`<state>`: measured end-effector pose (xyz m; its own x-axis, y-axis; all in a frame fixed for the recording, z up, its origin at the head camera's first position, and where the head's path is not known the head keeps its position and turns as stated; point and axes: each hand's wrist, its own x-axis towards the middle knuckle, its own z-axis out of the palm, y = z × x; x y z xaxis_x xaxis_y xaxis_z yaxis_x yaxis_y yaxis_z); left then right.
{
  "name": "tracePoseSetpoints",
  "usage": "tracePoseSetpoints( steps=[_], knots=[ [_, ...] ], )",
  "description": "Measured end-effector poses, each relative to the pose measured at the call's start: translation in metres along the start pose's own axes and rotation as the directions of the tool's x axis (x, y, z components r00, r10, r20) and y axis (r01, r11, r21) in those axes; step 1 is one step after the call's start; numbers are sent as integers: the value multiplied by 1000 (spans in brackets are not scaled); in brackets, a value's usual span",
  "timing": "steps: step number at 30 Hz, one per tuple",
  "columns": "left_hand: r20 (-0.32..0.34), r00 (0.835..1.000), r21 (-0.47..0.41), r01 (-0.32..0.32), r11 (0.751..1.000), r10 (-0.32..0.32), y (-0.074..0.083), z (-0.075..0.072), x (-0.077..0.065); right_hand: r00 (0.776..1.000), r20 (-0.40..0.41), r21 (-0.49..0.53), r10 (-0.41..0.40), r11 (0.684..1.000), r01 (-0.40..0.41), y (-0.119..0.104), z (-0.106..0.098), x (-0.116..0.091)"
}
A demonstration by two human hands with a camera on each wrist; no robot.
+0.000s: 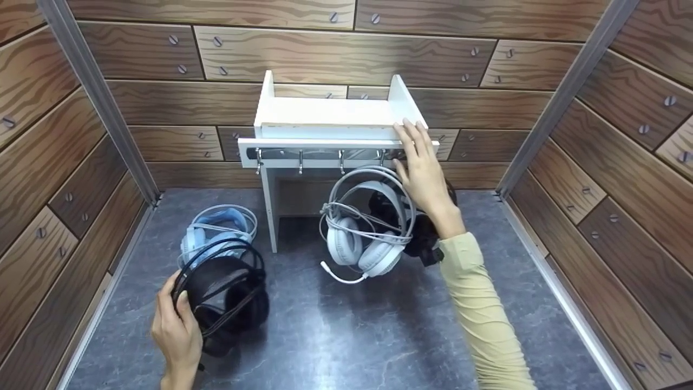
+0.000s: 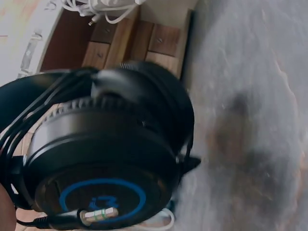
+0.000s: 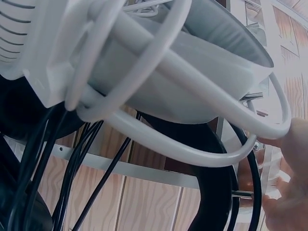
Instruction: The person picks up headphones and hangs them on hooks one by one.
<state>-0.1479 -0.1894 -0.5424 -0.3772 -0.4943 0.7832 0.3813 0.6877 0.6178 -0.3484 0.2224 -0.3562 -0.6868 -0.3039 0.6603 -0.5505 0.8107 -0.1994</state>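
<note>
A: What is entered under the left grip?

B: One black headset, grasped by the side of its headband between thumb and fingers. Held in front of the white rack and to its left, apparently lifted off the surface.

A: How is its handling rated?

B: Light to moderate in weight, by judgement, with most of the mass in the cups; some swing below the headband is to be expected. Headband judged springy, yet stiff enough to be used as a handle. Cup shells smooth, probably slippery. Cable looped, its bare plug against one cup: to be treated as fragile and never pulled.

A: Where is hold best taken?

B: At the headband, clear of the cable loops.

A: And the pose?

B: Left grip raised upright, in front of the rack. Right arm, in a yellow sleeve, extended to the rack's right end; nothing is grasped by the right grip, its fingers laid nearly straight on the rack's front.

A: Further items?

B: White headset, hung at the rack's right front; second black headset, behind it. Blue headset, left of the rack.
</note>
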Motion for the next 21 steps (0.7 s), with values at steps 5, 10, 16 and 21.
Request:
tracePoseSetpoints(
  steps=[5, 10, 16, 21],
  knots=[
    [27, 1000, -76, -8, 997, 10, 13, 10, 9, 1000, 1, -10, -2, 1000, 2, 0, 1, 0],
    [110, 994, -152, 39, 988, -23, 29, 24, 20, 1000, -5, -15, -14, 1000, 14, 1, 1, 0],
    [280, 956, -266, 164, 950, -87, 49, 47, 35, 999, -18, -40, -28, 999, 27, 3, 2, -1],
    [414, 904, -369, 273, 888, -106, 85, 64, 47, 999, -30, -53, -43, 998, 41, 3, 2, -1]
  ],
)
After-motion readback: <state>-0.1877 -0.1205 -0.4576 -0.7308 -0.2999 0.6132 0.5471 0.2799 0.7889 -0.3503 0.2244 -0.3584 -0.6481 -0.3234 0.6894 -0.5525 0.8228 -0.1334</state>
